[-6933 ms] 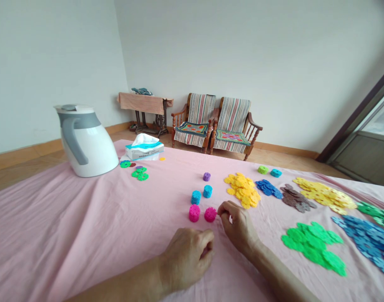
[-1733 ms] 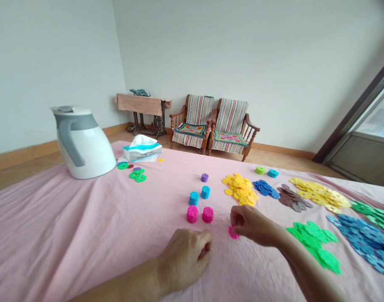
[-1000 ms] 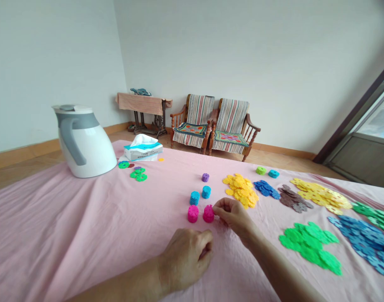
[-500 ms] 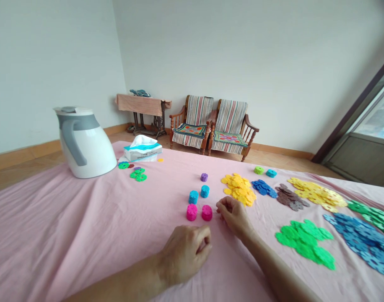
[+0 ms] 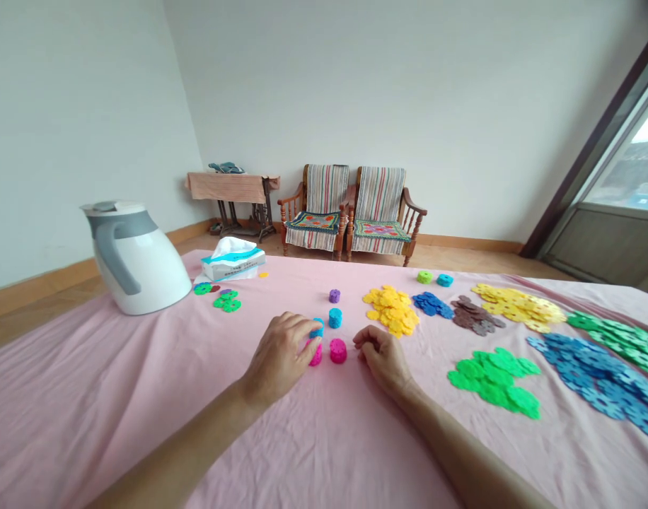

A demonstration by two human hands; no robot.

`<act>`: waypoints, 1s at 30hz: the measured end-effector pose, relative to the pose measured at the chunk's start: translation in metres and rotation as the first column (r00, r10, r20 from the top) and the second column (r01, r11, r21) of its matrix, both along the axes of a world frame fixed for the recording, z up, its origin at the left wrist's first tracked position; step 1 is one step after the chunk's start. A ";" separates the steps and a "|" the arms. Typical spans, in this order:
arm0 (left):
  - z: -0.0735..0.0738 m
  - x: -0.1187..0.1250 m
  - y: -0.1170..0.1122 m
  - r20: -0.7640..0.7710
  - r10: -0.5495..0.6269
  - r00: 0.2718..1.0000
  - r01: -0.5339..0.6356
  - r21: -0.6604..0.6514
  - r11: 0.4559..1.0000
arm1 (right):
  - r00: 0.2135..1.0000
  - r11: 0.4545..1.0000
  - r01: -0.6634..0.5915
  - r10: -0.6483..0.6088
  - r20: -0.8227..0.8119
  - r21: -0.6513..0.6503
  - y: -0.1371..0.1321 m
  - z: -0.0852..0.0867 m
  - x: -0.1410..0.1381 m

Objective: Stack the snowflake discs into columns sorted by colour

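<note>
My left hand (image 5: pixel 281 353) reaches over the left pink stack (image 5: pixel 316 355) of flower-shaped plastic discs, thumb and fingers apart. Its fingertips partly cover the left light-blue stack (image 5: pixel 317 328) just behind; whether they touch either stack I cannot tell. The right pink stack (image 5: pixel 338 351) stands between my two hands. Beyond it are another light-blue stack (image 5: pixel 335 318) and a small purple stack (image 5: pixel 334 296). My right hand (image 5: pixel 382 357) rests on the cloth right of the pink stacks, its fingers curled in and nothing visible in them.
Loose disc piles lie to the right: yellow (image 5: pixel 392 311), dark blue (image 5: pixel 433 305), brown (image 5: pixel 475 315), bright green (image 5: pixel 494 382) and blue (image 5: pixel 600 382). Lime (image 5: pixel 424 278) and teal (image 5: pixel 444 281) stacks stand farther back. A white jug (image 5: pixel 143 268) and tissue box (image 5: pixel 233 261) occupy the pink-covered table's left.
My left hand has moved forward and left from the near side of the pink stacks, and its fingers have opened. My right hand stays curled beside them. The camera view has shifted slightly.
</note>
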State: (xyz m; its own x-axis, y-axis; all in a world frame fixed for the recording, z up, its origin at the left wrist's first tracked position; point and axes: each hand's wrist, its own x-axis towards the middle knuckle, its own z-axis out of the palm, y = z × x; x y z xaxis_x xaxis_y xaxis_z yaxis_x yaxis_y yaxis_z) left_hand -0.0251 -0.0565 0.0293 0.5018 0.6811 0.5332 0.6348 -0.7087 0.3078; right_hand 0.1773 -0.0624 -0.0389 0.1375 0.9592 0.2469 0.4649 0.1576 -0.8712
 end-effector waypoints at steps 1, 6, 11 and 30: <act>0.004 0.002 0.004 -0.040 -0.011 0.999 0.011 -0.001 1.000 | 1.000 1.000 0.001 -0.002 0.020 0.023 -0.002 0.001 -0.001; 0.021 0.018 0.024 -0.215 -0.106 0.971 0.082 -0.118 0.990 | 0.965 0.984 -0.053 0.006 0.262 0.171 -0.013 0.006 -0.003; 0.020 0.028 0.036 -0.384 -0.167 0.908 0.109 -0.168 0.980 | 0.852 0.964 -0.179 0.051 0.521 0.197 -0.021 0.008 -0.005; 0.006 0.034 0.041 -0.422 -0.212 0.882 0.139 -0.196 0.971 | 0.746 0.961 -0.205 0.030 0.666 0.187 -0.020 0.011 -0.010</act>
State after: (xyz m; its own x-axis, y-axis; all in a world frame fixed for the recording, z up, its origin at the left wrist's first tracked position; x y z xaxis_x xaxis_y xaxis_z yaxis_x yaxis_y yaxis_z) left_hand 0.0089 -0.0157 0.0352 0.7777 0.6158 0.1265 0.5999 -0.7871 0.1439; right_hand 0.1668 -0.0823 -0.0281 -0.2507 0.8574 0.4494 0.8667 0.4057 -0.2904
